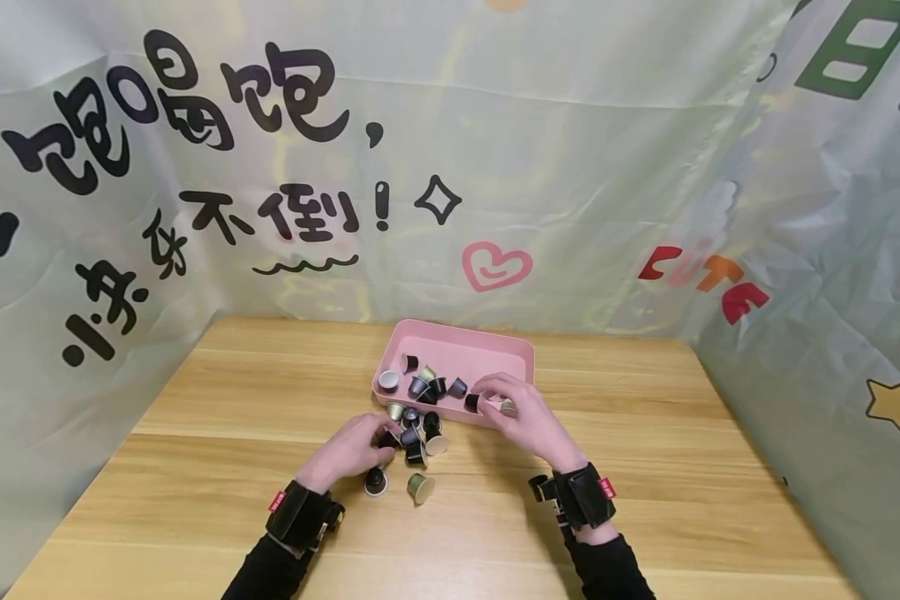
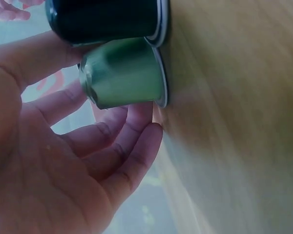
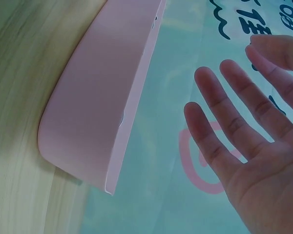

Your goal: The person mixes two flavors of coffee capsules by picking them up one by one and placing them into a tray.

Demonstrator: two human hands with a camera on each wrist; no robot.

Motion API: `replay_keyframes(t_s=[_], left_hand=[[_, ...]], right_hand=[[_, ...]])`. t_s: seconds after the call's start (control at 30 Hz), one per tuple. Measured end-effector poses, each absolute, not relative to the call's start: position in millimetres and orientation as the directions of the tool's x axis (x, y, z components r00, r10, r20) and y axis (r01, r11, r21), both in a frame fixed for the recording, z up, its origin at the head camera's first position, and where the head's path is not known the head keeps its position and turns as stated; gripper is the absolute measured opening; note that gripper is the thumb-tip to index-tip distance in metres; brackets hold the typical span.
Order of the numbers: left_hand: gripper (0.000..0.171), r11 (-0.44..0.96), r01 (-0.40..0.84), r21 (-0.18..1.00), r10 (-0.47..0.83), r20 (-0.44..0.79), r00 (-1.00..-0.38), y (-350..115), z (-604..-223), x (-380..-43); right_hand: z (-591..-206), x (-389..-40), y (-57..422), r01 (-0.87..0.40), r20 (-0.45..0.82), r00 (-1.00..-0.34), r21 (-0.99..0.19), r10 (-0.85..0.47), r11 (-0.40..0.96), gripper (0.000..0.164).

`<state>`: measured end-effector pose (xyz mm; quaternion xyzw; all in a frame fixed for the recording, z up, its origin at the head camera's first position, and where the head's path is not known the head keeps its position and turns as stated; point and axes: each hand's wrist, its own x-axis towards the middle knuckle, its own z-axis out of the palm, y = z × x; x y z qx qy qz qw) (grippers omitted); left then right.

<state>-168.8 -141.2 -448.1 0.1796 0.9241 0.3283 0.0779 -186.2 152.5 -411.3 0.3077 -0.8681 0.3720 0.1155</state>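
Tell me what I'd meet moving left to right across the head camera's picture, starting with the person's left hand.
Left hand, nearest olive-green capsule, right hand, colourful CUTE lettering, yellow star.

Pink tray (image 1: 472,350), green capsule (image 2: 124,75), wood-grained (tan) tabletop (image 1: 607,400)

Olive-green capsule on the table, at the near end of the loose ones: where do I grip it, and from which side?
Pinch the olive-green capsule across its cup walls, just behind the rim, probably from above and the right. It appears tipped onto its side; the wider rim should resist slipping. A black capsule sits to its left.
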Motion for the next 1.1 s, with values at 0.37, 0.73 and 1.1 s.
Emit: replay_keyframes(t_s=[0.37,0.73,1.1], left_hand=[[0.027,0.724,0.250,0.643,0.349,-0.028,-0.937,-142,-445,-168],[0.026,0.731,0.220,0.646,0.301,-0.016,-0.954,-143,-440,-167],[0.029,0.665,0.228,0.711,0.282,0.043,-0.958,-144,-435,-168]], right_hand=[[-412,-186,153,-0.621,0.433,-0.784,-0.577,-0.445,0.531,0.020],[-412,-186,153,-0.606,0.421,-0.794,-0.599,-0.438,0.523,0.020],[-412,-186,153,-0.590,0.409,-0.805,-0.625,-0.429,0.511,0.018]])
